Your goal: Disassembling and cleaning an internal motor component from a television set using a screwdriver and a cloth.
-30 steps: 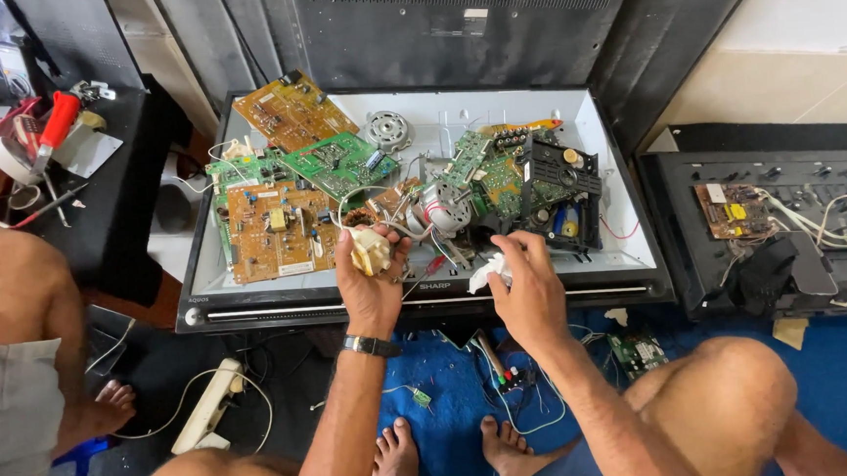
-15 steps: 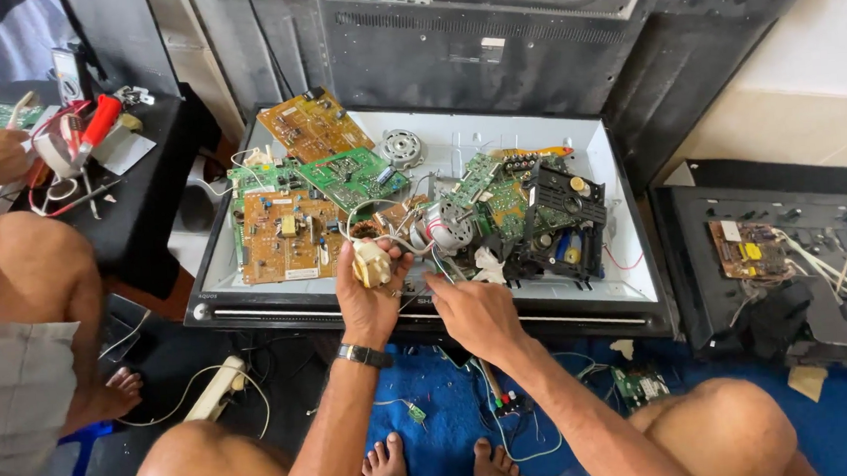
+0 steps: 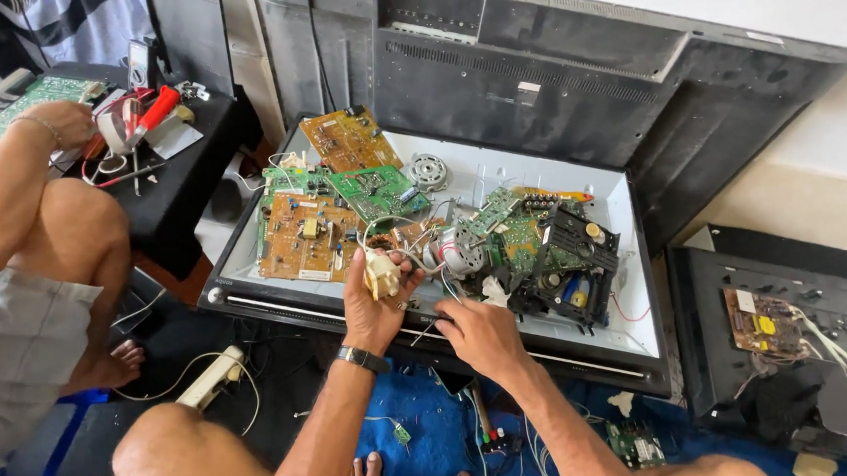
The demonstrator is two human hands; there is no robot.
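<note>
I see an opened television shell (image 3: 247,241) lying flat on the floor like a tray, its white inside crowded with parts. In it lie a tan circuit board (image 3: 349,140) at the far end, a green circuit board (image 3: 379,193) beside it, a brown circuit board (image 3: 304,237) nearer the left wall, a round grey disc (image 3: 428,171), a small motor (image 3: 462,252) tangled in wires, and a black module (image 3: 572,268) on the right. The wire tangle crowds the space just ahead of both hands. The shell's black back cover (image 3: 571,82) leans against the wall behind.

My left hand (image 3: 374,305) has its fingers closed around a small cream component (image 3: 383,274), held upright over the shell's near rim, wires trailing from it into the tangle. My right hand (image 3: 478,335) rests on the near rim just beside it, fingers curled downward toward a white scrap (I cannot tell whether they grip anything).

On the left another person's arm (image 3: 9,185) reaches to a low black table (image 3: 180,179) carrying a red-handled tool (image 3: 156,109). A white power strip (image 3: 212,376) lies on the floor near my knee. To the right, a second black panel (image 3: 790,294) holds a small board and white cables.
</note>
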